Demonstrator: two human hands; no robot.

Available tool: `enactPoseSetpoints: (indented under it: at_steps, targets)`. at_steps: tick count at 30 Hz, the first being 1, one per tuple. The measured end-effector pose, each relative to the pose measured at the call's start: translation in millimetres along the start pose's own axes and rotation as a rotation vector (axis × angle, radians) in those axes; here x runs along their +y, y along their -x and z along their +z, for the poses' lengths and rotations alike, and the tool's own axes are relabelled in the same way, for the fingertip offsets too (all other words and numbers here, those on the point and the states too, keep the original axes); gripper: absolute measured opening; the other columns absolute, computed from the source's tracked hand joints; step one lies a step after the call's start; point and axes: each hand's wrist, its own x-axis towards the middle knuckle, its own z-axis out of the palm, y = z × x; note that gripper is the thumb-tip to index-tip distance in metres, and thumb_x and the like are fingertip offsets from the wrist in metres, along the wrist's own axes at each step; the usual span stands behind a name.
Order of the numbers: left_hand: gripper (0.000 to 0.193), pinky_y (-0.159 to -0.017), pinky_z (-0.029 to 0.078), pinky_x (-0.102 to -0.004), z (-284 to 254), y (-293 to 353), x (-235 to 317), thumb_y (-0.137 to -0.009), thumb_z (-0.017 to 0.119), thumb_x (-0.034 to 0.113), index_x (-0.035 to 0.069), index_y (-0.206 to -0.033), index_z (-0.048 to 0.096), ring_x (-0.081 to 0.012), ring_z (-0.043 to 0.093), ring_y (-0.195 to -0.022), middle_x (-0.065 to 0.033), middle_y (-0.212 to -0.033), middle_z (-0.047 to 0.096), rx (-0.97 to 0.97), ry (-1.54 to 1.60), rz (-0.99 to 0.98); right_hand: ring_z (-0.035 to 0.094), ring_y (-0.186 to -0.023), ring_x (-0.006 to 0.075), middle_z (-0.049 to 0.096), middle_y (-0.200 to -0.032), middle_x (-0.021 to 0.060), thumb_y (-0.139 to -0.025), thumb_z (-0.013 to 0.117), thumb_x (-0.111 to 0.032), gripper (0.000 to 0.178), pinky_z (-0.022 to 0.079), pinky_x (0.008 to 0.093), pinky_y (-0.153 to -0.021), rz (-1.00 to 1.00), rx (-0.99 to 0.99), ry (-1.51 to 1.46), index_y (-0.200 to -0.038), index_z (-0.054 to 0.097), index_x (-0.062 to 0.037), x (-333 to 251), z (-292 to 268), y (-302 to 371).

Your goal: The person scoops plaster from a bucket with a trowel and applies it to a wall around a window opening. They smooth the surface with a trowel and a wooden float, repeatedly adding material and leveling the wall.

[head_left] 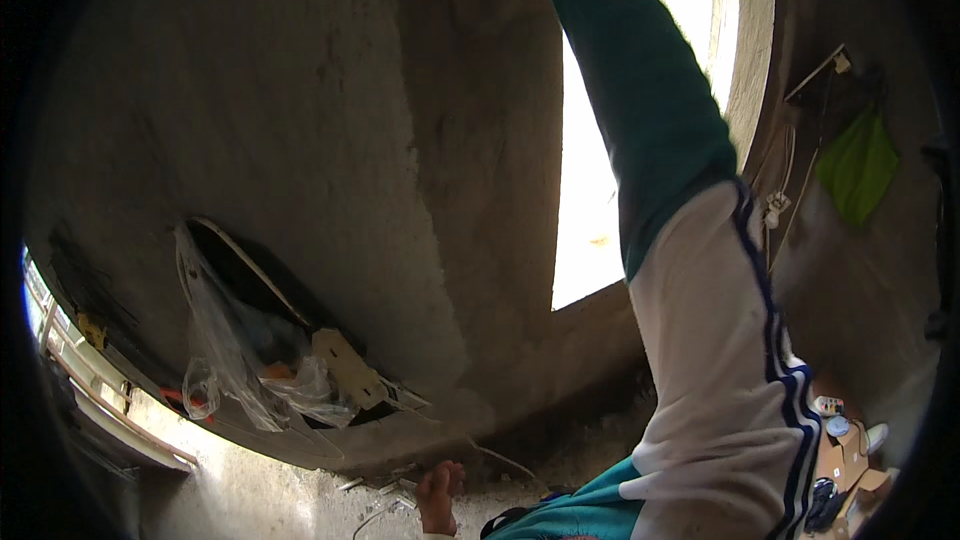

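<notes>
My right arm, in a green and white sleeve (pixel 700 270) with dark stripes along it, stretches up past the bright window opening. Its hand lies beyond the top edge, so whatever it touches is hidden. Low in the middle is my left hand (pixel 438 495), raised with its fingers loosely bent and nothing visible in it. The rough grey wall (pixel 300 120) rises behind it. Up and to the left of that hand, a clear plastic bag (pixel 228 350) hangs beside a beige flat piece (pixel 347 370) on the wall.
A green cloth (pixel 860 165) hangs at the right, near a white fitting (pixel 777 205) with loose wires. Cardboard boxes (pixel 845 460) and small items lie at the lower right. Thin wires stick out near my left hand. A railing (pixel 110 395) runs along the lower left.
</notes>
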Motion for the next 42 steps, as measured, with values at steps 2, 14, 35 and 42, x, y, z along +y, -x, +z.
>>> enactPoseSetpoints:
  at_steps: [2,14,35,42]
  targets:
    - [0.036,-0.097,0.056,-0.0377,10,2,21,-0.106,0.062,0.024,-0.002,-0.13,0.066,-0.0247,0.072,-0.107,-0.0149,-0.119,0.074,0.023,-0.096,0.052,0.067,-0.107,0.0361,0.063,-0.123,0.0202,-0.097,0.07,-0.035,0.052,0.058,0.048,-0.084,-0.041,0.034,0.01,-0.135,0.057,-0.0022,-1,4,47]
    - [0.033,-0.085,0.057,-0.0366,-44,5,31,-0.101,0.07,0.03,-0.001,-0.112,0.073,-0.0199,0.07,-0.097,-0.0098,-0.105,0.073,-0.011,-0.168,0.053,0.066,-0.064,0.0246,0.066,-0.088,0.0126,-0.091,0.079,-0.035,0.039,0.049,0.038,-0.05,0.03,-0.42,-0.185,-0.101,0.062,-0.0017,4,-62,501]
    - [0.045,-0.099,0.053,-0.0428,-111,-22,-15,-0.101,0.07,0.03,0.008,-0.14,0.063,-0.0287,0.064,-0.124,-0.0129,-0.137,0.067,-0.252,-0.508,0.047,0.074,-0.087,0.0347,0.07,-0.102,0.0181,-0.093,0.074,-0.048,0.055,0.057,0.0512,-0.075,0.304,-0.605,-0.276,-0.113,0.063,0.0014,-47,-64,352]
    - [0.042,-0.098,0.054,-0.0415,-112,-2,-12,-0.102,0.069,0.03,0.007,-0.137,0.065,-0.0271,0.065,-0.121,-0.012,-0.133,0.068,-0.125,-0.374,0.0,0.057,-0.128,0.0483,0.06,-0.139,0.0245,-0.098,0.06,-0.056,0.066,0.043,0.0654,-0.105,0.063,-0.205,-0.248,-0.146,0.056,-0.0107,-34,-12,157]
